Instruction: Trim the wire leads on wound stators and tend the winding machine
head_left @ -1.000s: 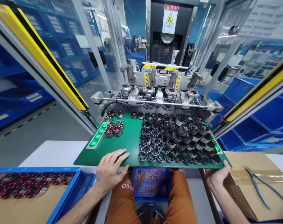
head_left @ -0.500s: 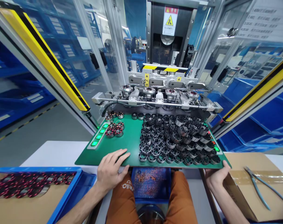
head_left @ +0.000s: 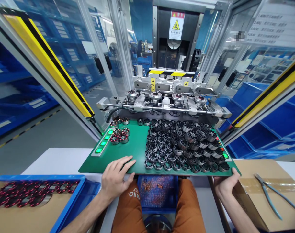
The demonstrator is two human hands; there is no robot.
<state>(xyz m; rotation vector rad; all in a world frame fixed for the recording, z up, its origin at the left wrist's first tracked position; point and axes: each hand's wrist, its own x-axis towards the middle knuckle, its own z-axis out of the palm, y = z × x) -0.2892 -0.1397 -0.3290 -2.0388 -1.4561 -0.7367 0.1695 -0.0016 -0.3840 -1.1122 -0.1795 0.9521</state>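
Observation:
My left hand (head_left: 117, 176) lies at the front edge of a green work board (head_left: 135, 155), its fingers stretched out flat on the surface and nothing held. At the board's front right corner is my right hand (head_left: 226, 184); its thumb lies along the edge and the fingers pass underneath, hidden. Near the right hand, bare dark motor stator cores (head_left: 181, 145) stand in packed rows, some stacked on others. Beyond the left hand sits a small group of stators wound with copper-red wire (head_left: 119, 137).
Behind the board is a winding machine (head_left: 165, 103) with several stators on its heads. A blue tray (head_left: 83, 184) with wound stators is at left. Pliers (head_left: 268, 191) lie on a cardboard box (head_left: 249, 191) at right. Yellow-black posts (head_left: 52, 68) flank both sides.
The view has tilted up very slightly. Both hands and the stators stay where they were.

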